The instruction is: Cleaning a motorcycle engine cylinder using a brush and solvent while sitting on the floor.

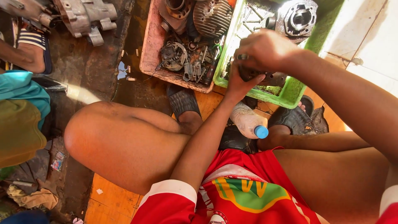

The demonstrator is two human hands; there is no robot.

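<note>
Both hands are clenching one dark metal part over the green tray: left hand gripping from below, right hand bearing down from above. Greasy surfaces are risking slippage, dropping the part among the tray's loose components.

Green tray: both hands crowd its near end, left hand under, right hand over a dark part. Far end blocked by cylinder casting. Pink tray packed with engine parts. Plastic bottle and sandalled feet fill the gap below. Bare floor left of the pink tray.
</note>
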